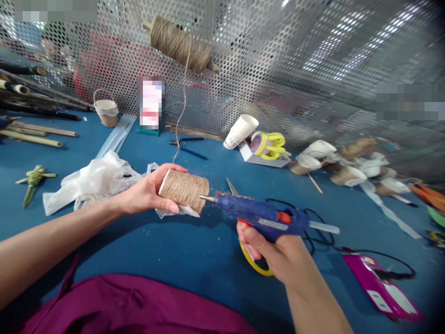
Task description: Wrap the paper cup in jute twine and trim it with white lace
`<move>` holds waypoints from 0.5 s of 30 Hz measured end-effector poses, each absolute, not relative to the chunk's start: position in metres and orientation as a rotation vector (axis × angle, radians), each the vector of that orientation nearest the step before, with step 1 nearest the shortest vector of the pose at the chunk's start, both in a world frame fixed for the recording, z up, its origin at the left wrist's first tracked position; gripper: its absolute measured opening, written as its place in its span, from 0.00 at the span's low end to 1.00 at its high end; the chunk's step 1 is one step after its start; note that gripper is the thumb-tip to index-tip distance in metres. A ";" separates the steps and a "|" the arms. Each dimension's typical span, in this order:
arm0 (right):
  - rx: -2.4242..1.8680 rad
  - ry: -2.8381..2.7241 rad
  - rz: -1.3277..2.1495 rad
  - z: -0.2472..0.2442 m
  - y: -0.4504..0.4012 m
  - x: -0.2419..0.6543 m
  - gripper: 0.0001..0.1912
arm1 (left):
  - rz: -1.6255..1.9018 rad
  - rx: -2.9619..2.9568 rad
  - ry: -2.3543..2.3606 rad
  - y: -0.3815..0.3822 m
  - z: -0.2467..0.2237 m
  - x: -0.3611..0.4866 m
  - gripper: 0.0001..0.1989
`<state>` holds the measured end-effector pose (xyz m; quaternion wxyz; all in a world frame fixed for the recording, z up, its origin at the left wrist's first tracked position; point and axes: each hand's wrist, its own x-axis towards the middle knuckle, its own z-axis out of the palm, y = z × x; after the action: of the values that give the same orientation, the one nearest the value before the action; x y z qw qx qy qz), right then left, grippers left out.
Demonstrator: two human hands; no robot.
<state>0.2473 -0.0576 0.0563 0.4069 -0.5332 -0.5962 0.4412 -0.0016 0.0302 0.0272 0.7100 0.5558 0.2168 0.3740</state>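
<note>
Magenta fabric [132, 308] fills the bottom left of the frame, while at centre the left hand [153, 192] clasps a twine-wrapped cup [186, 189] and the right hand [269, 253] grips a blue glue gun [259, 213], whose nozzle [209, 198], if hot, could burn the left thumb [168, 204] should either hand slip.

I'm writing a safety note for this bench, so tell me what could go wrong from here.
The glue gun in the right hand points its nozzle at the twine-wrapped cup; if hot, a slip could burn the left hand holding it. Stray glue might also stick to the white strip below the cup. The scissors lie partly hidden beneath the gun and could get knocked.
</note>
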 end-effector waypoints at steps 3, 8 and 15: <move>-1.311 -1.470 1.118 0.057 -0.056 0.247 0.14 | 0.831 1.226 0.470 0.029 0.028 -0.001 0.33; -1.313 -1.419 1.116 0.056 -0.053 0.248 0.15 | 0.807 1.243 0.430 0.027 0.029 -0.001 0.33; -1.286 -1.428 1.151 0.059 -0.054 0.246 0.15 | 0.829 1.223 0.443 0.028 0.028 -0.001 0.33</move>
<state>0.2462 -0.0542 0.0585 0.4356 -0.5168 -0.5738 0.4625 -0.0008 0.0284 0.0276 0.7170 0.5526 0.2003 0.3747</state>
